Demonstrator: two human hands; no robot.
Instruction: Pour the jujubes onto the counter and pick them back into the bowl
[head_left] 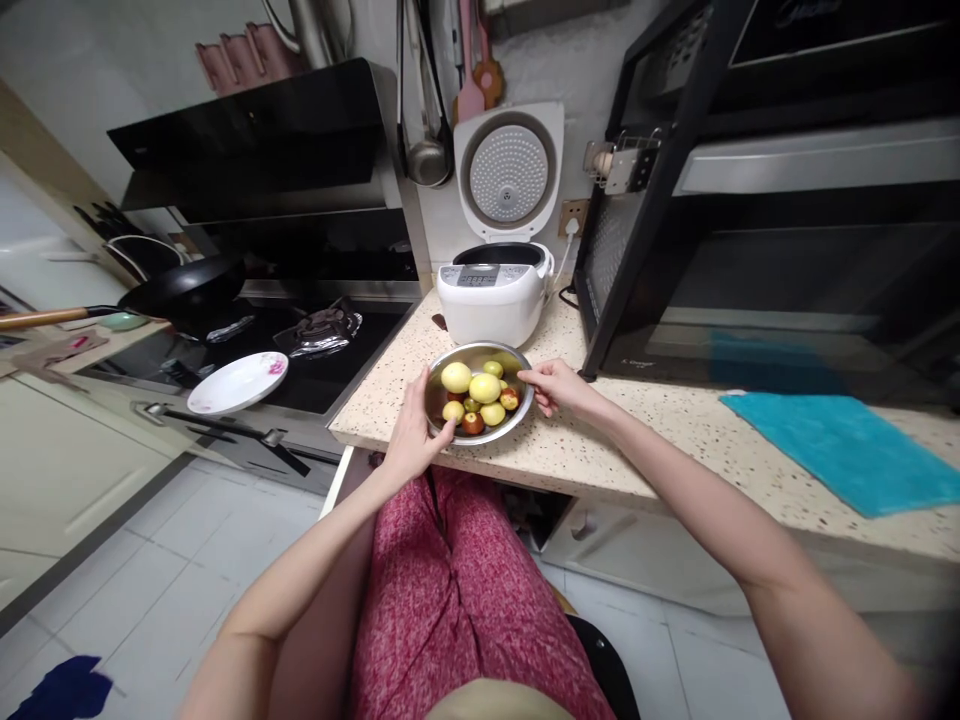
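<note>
A round metal bowl (513, 428) is at the counter's front edge, between my two hands. Several yellow-green and reddish-brown fruits, which look like jujubes (485, 388), lie in it. My left hand (412, 432) grips the bowl's left side, thumb over the near rim and fingers along the outside. On the right rim, my right hand (559, 388) pinches the edge between thumb and fingers. Just behind the bowl stands a white rice cooker (491, 305) with its lid (510, 170) raised. The cooker's inside is mostly hidden from this angle.
Left of the counter (622, 440) is a black gas stove (322, 370) with a wok (184, 290) and a white plate (238, 384) at its front. A dark oven (810, 280) stands at right, a blue cloth (847, 450) before it. Utensils (427, 160) hang behind.
</note>
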